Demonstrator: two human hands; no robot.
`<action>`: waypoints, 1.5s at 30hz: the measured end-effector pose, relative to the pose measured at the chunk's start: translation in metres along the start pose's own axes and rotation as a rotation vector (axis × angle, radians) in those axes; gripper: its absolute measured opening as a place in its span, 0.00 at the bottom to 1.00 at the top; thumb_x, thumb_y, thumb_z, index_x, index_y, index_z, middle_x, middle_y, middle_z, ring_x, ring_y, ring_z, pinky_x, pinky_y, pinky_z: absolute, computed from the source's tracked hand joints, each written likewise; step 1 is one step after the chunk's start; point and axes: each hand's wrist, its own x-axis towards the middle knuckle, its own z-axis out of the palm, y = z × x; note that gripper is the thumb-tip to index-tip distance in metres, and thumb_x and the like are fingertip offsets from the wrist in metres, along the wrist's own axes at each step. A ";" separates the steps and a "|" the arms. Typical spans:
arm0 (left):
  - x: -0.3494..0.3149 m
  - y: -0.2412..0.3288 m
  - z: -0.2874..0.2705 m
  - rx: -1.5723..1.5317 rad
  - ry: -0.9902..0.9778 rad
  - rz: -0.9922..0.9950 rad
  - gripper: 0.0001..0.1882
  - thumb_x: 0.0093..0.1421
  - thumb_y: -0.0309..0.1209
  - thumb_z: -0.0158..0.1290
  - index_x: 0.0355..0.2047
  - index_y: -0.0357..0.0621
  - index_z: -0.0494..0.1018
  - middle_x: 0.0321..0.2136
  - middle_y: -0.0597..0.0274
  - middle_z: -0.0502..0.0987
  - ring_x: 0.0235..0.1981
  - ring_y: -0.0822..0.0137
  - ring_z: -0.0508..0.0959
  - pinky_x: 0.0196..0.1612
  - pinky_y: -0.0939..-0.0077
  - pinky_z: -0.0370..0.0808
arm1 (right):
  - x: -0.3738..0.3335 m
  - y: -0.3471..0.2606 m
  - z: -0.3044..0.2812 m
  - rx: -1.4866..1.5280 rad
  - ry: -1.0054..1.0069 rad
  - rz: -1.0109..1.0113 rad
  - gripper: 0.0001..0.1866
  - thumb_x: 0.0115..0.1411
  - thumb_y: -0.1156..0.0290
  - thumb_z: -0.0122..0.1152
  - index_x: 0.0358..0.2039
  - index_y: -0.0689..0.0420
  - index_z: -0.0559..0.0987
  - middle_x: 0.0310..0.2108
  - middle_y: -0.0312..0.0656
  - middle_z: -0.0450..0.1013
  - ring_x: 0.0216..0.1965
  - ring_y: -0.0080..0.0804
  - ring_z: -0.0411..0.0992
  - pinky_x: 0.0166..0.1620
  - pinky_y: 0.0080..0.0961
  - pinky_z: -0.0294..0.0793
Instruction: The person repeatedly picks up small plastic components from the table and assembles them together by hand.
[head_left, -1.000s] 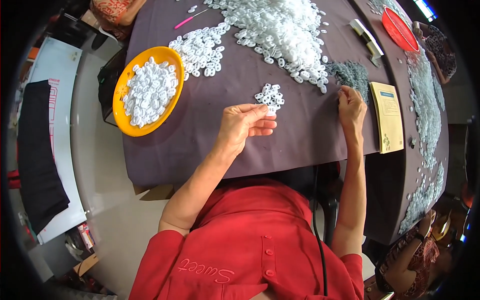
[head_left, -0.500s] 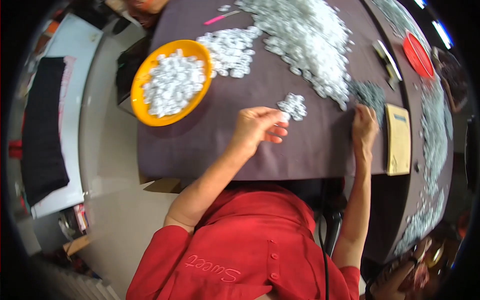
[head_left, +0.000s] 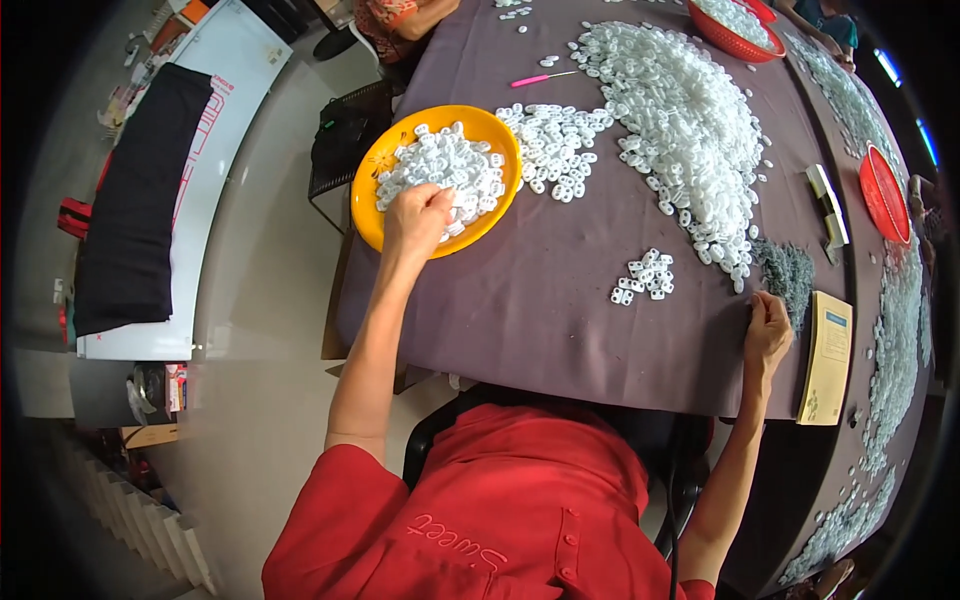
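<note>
My left hand (head_left: 418, 222) reaches over the near rim of a yellow bowl (head_left: 366, 212), its fingers curled together at the heap of small white plastic pieces (head_left: 450, 160) inside. Whatever it pinches is hidden. The pieces look oval with two dark holes. My right hand (head_left: 768, 335) rests at the table's right side with closed fingertips, just in front of a grey-green pile of fine strands or bits (head_left: 788, 275). I cannot make out what is in it. Between the hands lies a small cluster of white pieces (head_left: 648, 278).
A large heap of white pieces (head_left: 690, 130) covers the table's far middle. Near it lie a pink-handled pointed tool (head_left: 540, 79) and a smaller spread of pieces (head_left: 560, 145). A yellow booklet (head_left: 828, 355), red baskets (head_left: 745, 38) and a co-worker's arm (head_left: 425, 18) are around.
My left hand has gone from the small cluster, where it pinched a white piece, leftward to the bowl. My right hand stays by the grey-green pile. The view has shifted.
</note>
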 end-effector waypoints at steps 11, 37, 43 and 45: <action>-0.027 0.040 0.048 0.162 0.065 0.256 0.15 0.55 0.36 0.53 0.20 0.35 0.70 0.13 0.52 0.71 0.15 0.56 0.70 0.22 0.68 0.65 | -0.004 0.020 -0.007 -0.005 0.038 -0.146 0.04 0.55 0.76 0.50 0.31 0.60 0.73 0.30 0.47 0.71 0.33 0.43 0.70 0.37 0.31 0.69; -0.112 0.140 0.264 0.029 -0.451 0.603 0.11 0.44 0.23 0.59 0.30 0.36 0.74 0.25 0.51 0.75 0.26 0.57 0.77 0.32 0.67 0.73 | -0.042 0.001 -0.024 0.644 -0.063 0.370 0.04 0.56 0.78 0.52 0.31 0.61 0.74 0.22 0.31 0.69 0.21 0.15 0.63 0.24 0.14 0.63; -0.112 0.151 0.304 -0.196 -0.469 0.723 0.08 0.44 0.21 0.57 0.28 0.37 0.74 0.24 0.52 0.75 0.25 0.57 0.77 0.30 0.68 0.73 | -0.038 0.011 -0.016 0.419 0.059 0.066 0.03 0.56 0.78 0.54 0.31 0.60 0.75 0.21 0.30 0.68 0.18 0.13 0.61 0.21 0.12 0.62; -0.112 0.151 0.300 -0.221 -0.467 0.713 0.07 0.45 0.21 0.56 0.27 0.37 0.74 0.24 0.53 0.75 0.25 0.57 0.77 0.30 0.68 0.73 | -0.041 0.013 -0.017 0.480 0.046 0.139 0.03 0.54 0.80 0.53 0.30 0.62 0.75 0.22 0.37 0.69 0.22 0.20 0.65 0.27 0.17 0.65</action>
